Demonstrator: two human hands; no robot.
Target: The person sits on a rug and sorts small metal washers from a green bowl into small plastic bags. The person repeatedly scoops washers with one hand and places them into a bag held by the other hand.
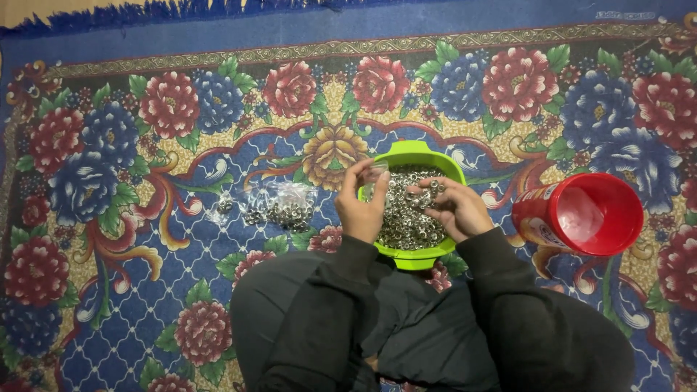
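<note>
A red plastic tub [581, 215] lies tipped on the flowered rug [145, 145]

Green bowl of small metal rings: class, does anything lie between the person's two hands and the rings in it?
Nothing visible does. The left hand and right hand are both over the green bowl, the right fingers touching the metal rings. The clear bags of rings and the red container lie off to the sides.

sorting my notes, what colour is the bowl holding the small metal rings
Bright lime green: the round plastic bowl of small silvery metal rings. Head view, the only one, shows it.
</note>
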